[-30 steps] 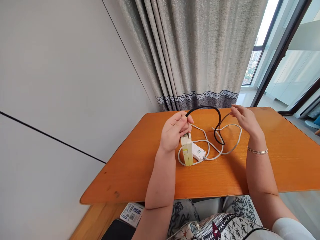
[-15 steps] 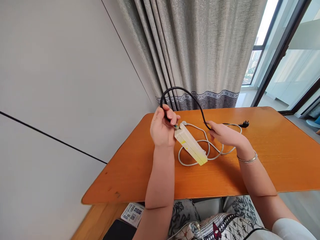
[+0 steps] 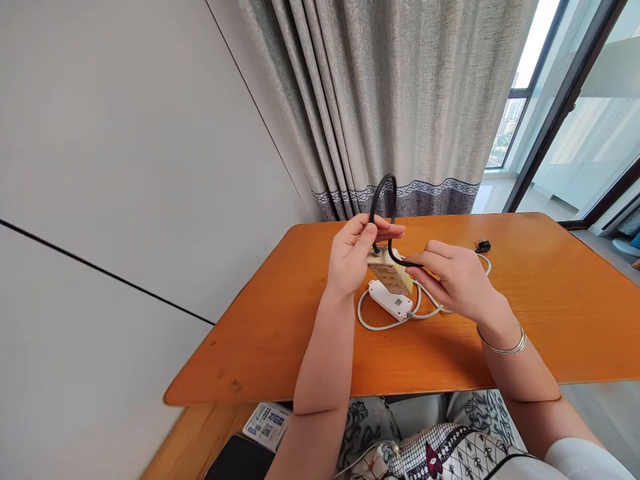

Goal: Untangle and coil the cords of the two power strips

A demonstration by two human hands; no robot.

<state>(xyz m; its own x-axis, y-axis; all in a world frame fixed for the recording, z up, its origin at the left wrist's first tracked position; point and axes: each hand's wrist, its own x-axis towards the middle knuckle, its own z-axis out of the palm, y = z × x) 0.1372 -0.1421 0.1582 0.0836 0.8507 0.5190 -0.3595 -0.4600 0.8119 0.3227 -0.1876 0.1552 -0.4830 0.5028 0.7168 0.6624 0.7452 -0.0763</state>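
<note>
A cream power strip point(image 3: 391, 276) hangs tilted above the table, its socket face towards me. Its black power cord point(image 3: 394, 200) rises from the upper end and bends into a narrow loop. My left hand point(image 3: 351, 257) grips this cord close to where it enters the strip, fingers pointing right. Further along, my right hand point(image 3: 453, 275) pinches the same cord between thumb and fingers. Under the strip, a smaller white power strip point(image 3: 391, 301) lies on the table with its white cord point(image 3: 376, 328) coiled around it.
A black plug point(image 3: 483, 247) rests towards the back right of the orange wooden table point(image 3: 270, 333). Grey curtains point(image 3: 415, 100) hang behind the table, and a pale wall point(image 3: 125, 167) stands on the left. Below the front left edge is a printed white box point(image 3: 267, 425).
My left hand has moved right, turning the cream strip so its sockets show and uncovering the white strip. The cord loop has narrowed as my hands came closer together.
</note>
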